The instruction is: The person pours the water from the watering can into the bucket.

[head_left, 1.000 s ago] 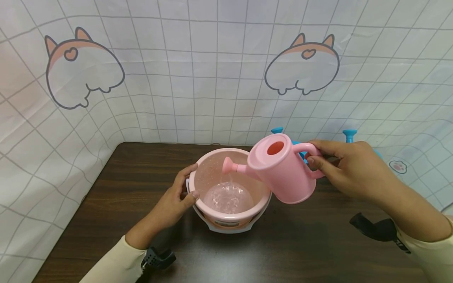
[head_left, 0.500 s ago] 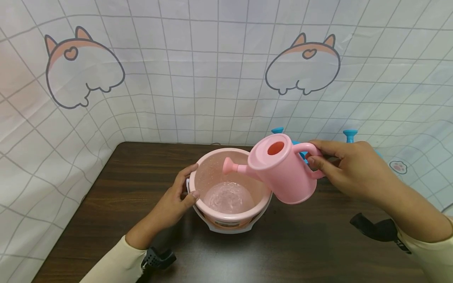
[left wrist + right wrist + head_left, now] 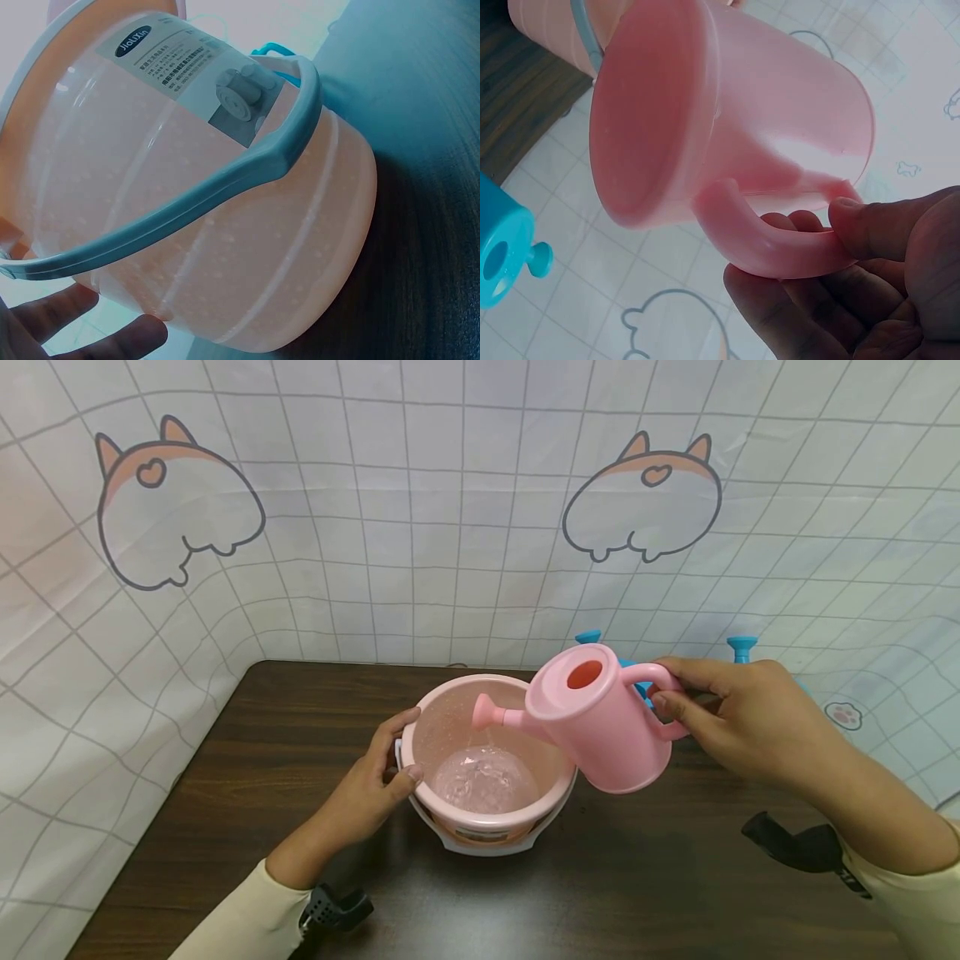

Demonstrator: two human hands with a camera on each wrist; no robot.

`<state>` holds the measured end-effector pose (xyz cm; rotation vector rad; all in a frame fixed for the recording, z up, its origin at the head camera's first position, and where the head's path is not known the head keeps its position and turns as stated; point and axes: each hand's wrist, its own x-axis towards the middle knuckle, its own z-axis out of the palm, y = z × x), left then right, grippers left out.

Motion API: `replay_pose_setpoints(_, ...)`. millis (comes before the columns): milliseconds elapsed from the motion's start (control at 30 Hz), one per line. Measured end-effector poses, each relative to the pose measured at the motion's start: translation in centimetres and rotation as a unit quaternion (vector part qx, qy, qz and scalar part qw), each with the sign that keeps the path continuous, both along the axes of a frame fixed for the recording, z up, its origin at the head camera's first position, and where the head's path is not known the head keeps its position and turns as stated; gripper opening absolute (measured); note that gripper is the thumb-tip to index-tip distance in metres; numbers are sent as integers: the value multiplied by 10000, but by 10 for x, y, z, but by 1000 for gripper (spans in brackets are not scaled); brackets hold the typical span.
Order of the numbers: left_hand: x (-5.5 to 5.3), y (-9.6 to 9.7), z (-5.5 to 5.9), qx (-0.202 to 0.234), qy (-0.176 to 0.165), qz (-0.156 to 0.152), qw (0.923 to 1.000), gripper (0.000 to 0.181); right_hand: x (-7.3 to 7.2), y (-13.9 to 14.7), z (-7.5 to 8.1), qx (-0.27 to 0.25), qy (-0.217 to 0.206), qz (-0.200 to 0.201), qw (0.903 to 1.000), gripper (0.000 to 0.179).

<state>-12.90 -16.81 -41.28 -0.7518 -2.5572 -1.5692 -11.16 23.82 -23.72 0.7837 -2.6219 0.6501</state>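
A pink watering can (image 3: 600, 727) is tilted over the pale pink bucket (image 3: 487, 818), and thin streams fall from its sprinkler head (image 3: 486, 713) into the water (image 3: 483, 781) inside. My right hand (image 3: 738, 718) grips the can's handle (image 3: 780, 251), with the thumb pressed on it in the right wrist view. On the bucket's left side, my left hand (image 3: 378, 777) holds the rim with thumb and fingers. The left wrist view has the bucket's outside with a label (image 3: 195, 75) and a bail handle (image 3: 225, 187) hanging down; the fingertips (image 3: 142, 334) show at lower left.
Behind the pink can and right hand stand blue watering cans (image 3: 502, 240), partly hidden; one blue sprinkler head (image 3: 741, 646) rises above the hand. The dark wooden table (image 3: 315, 718) meets a gridded white curtain (image 3: 420, 568) at the back and left.
Water keeps falling into the bucket, and the ripples on its surface differ from frame to frame. Both hands, the can and the bucket hold nearly the same positions.
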Motion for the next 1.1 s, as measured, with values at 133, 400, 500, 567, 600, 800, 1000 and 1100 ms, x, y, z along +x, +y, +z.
replay_pose_setpoints(133, 0, 0, 1, 33, 12, -10, 10000, 69, 0, 0, 0, 60, 98, 6, 9999, 34)
replay_pose_setpoints(400, 0, 0, 1, 58, 41, -25, 10000, 69, 0, 0, 0, 52, 64, 32, 10000, 33)
replay_pose_setpoints(500, 0, 0, 1, 72, 28, -43, 10000, 68, 0, 0, 1, 74, 81, 43, 9999, 33)
replay_pose_setpoints(567, 0, 0, 0, 74, 19, -49, 10000, 68, 0, 0, 1, 95, 111, 54, 9999, 34)
replay_pose_setpoints(600, 1, 0, 0, 84, 20, -53, 9999, 68, 0, 0, 1, 106, 131, 56, 9998, 34)
replay_pose_setpoints(800, 1, 0, 0, 124, 49, -88, 9999, 68, 0, 0, 1, 120, 148, 50, 9998, 34)
replay_pose_setpoints(1000, 1, 0, 0, 125, 66, -113, 9998, 68, 0, 0, 1, 132, 171, 40, 9998, 34)
replay_pose_setpoints(1100, 0, 0, 0, 137, 71, -113, 9998, 68, 0, 0, 1, 138, 194, 39, 9997, 35)
